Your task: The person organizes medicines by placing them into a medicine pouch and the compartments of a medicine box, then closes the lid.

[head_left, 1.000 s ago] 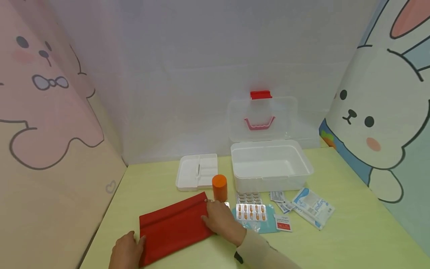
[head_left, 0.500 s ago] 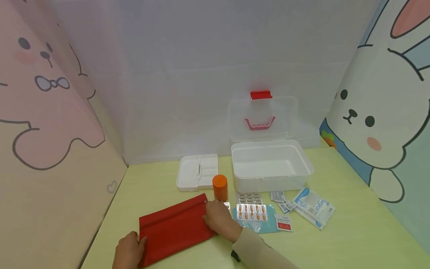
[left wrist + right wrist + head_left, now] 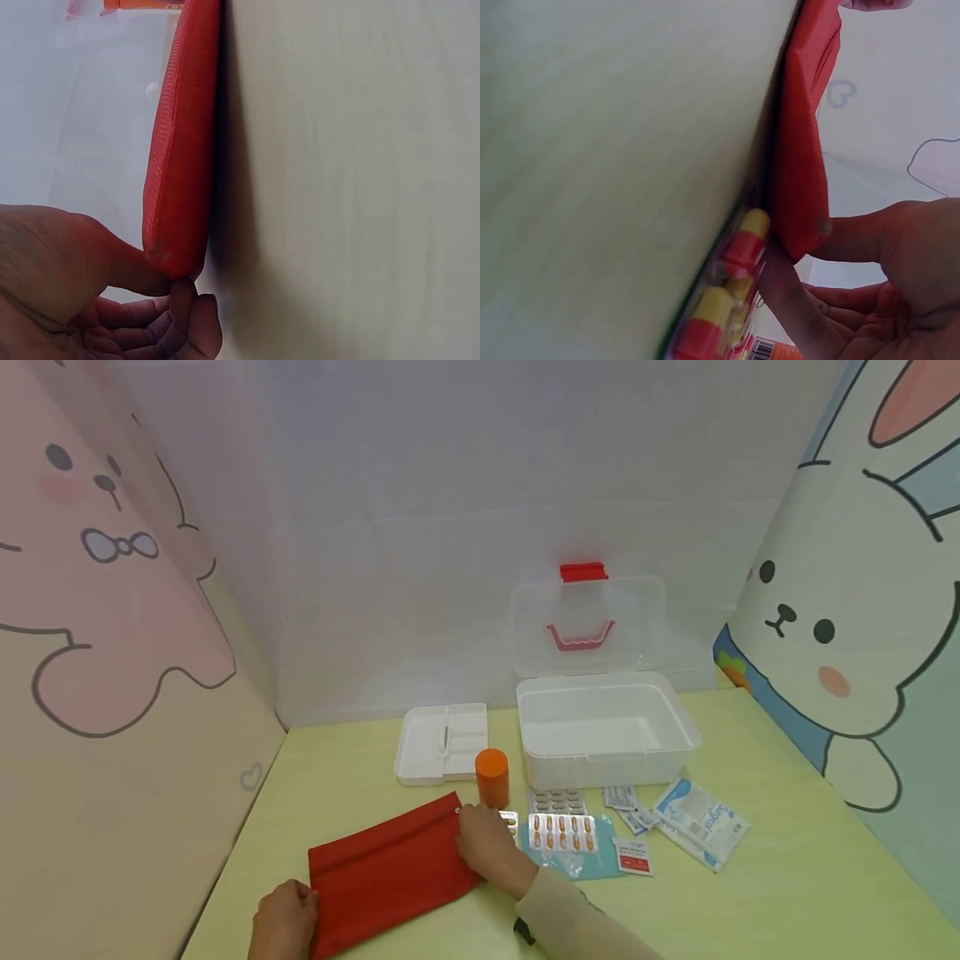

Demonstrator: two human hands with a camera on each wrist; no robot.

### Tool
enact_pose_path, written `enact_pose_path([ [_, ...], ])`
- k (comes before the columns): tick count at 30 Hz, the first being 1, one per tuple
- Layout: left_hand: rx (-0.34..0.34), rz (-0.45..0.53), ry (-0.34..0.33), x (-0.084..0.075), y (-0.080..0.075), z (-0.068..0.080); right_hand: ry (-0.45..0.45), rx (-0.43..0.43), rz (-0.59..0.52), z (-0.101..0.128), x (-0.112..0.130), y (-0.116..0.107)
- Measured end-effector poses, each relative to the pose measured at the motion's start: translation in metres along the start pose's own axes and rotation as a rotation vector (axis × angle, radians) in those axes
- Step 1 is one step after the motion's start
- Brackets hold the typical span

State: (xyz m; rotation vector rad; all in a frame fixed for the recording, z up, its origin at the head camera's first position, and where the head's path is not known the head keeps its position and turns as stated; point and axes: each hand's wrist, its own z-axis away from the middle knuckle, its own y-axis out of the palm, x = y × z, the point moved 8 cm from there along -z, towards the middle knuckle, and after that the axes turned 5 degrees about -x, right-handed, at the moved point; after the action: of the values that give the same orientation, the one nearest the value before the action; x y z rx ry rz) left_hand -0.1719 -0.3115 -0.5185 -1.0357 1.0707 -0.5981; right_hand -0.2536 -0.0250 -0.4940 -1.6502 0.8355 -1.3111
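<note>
A flat red fabric pouch (image 3: 393, 868) lies tilted on the table in front of me, a fold running along its far side. At its left edge my left hand (image 3: 285, 917) pinches it between thumb and fingers; the left wrist view shows this end of the red pouch (image 3: 180, 165) just off the thumb tip. My right hand (image 3: 491, 847) pinches the opposite edge, with the thumb above and a finger beneath in the right wrist view. Partly hidden by that hand is a blister pack of capsules (image 3: 727, 285), red and yellow, close beside the pouch.
Behind the right hand stands an orange bottle (image 3: 492, 778). A white divided tray (image 3: 420, 774) and an open clear box (image 3: 600, 768) are at the back. Blister packs (image 3: 562, 833), small sachets (image 3: 633, 856) and a Surgicol packet (image 3: 701, 822) lie to the right.
The left fingers have drawn in to grip the pouch's left edge. The pouch has shifted very slightly left, and more of the blister pack behind the right hand shows.
</note>
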Motion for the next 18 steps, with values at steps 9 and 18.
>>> enact_pose_path([
  [9, -0.079, 0.020, 0.017, 0.004, -0.017, 0.007, -0.023, -0.029, -0.118, 0.003, 0.007, -0.007],
  [18, -0.188, 0.059, 0.008, 0.007, -0.038, 0.016, -0.029, -0.112, -0.178, 0.005, 0.019, -0.027],
])
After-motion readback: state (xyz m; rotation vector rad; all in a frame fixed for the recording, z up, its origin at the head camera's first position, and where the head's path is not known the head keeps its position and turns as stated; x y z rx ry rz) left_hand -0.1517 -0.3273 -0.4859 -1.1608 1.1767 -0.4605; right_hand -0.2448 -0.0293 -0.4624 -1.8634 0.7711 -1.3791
